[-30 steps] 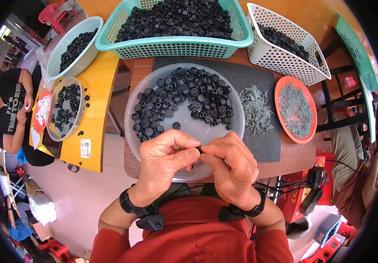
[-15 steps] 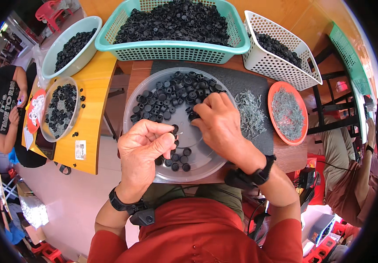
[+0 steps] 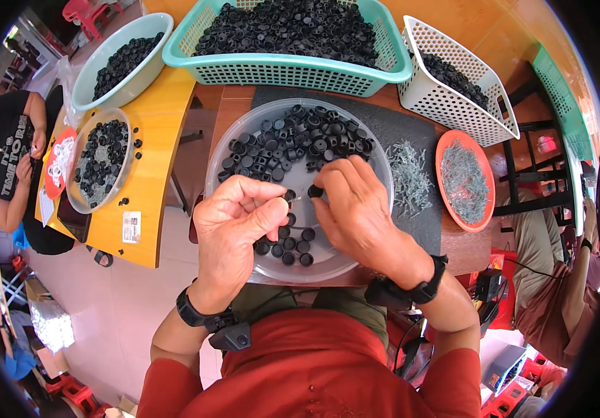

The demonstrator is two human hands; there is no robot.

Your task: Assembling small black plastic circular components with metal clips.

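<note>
My left hand (image 3: 234,226) pinches a small black cap with a thin metal pin sticking out toward the right, over the clear round tray (image 3: 224,159). My right hand (image 3: 355,209) holds another small black cap (image 3: 315,191) between thumb and fingertip, close to the pin's tip. The tray holds a heap of black caps (image 3: 296,143) at its far side and a smaller cluster (image 3: 287,249) near me, below my hands.
A teal basket (image 3: 286,68) and a white basket (image 3: 456,104) of black parts stand at the back. Metal pins lie on the dark mat (image 3: 411,177) and in an orange dish (image 3: 463,181). Left, a yellow table (image 3: 150,174) carries bowls; another person (image 3: 4,164) sits there.
My right hand came back from the heap with a black cap and now meets my left hand over the tray. Both hands sit lower than half a second ago.
</note>
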